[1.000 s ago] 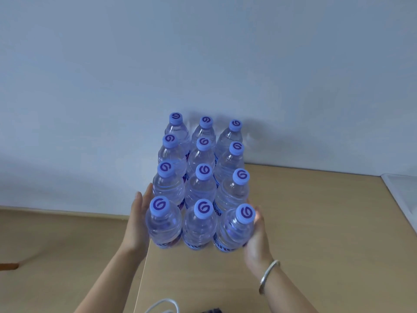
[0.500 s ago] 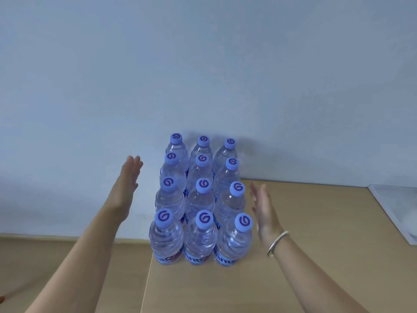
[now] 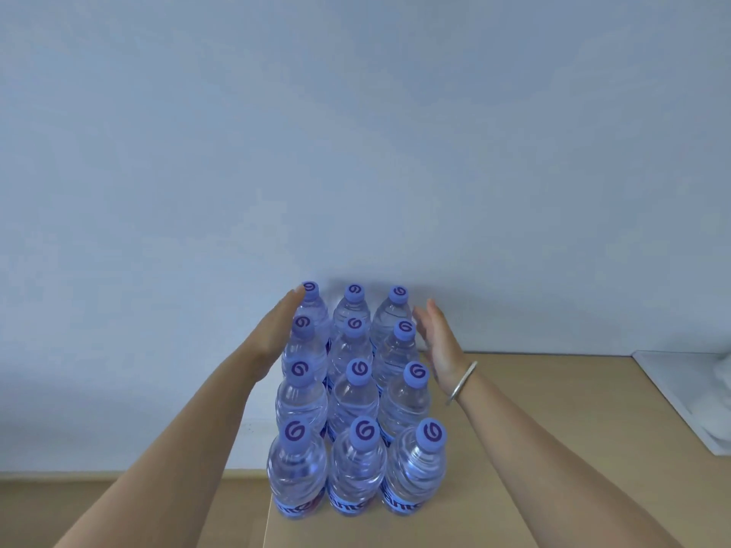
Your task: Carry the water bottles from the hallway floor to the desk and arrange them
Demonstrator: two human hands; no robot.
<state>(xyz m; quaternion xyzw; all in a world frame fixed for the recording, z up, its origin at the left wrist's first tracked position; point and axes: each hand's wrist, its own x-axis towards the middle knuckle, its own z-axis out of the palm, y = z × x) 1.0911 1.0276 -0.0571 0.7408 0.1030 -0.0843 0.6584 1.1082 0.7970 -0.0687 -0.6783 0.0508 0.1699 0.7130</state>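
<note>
The left hand (image 3: 277, 334) is flat with straight fingers and lies against the left side of the far bottles (image 3: 352, 389); whether it really touches them, I cannot tell. The right hand (image 3: 437, 346) is also flat and holds nothing, just beside the right side of the far rows. The twelve bottles stand upright in three columns between both hands, on the wooden surface (image 3: 553, 448) near its left edge, close to the wall (image 3: 356, 152). A bracelet (image 3: 463, 383) is on the right wrist.
</note>
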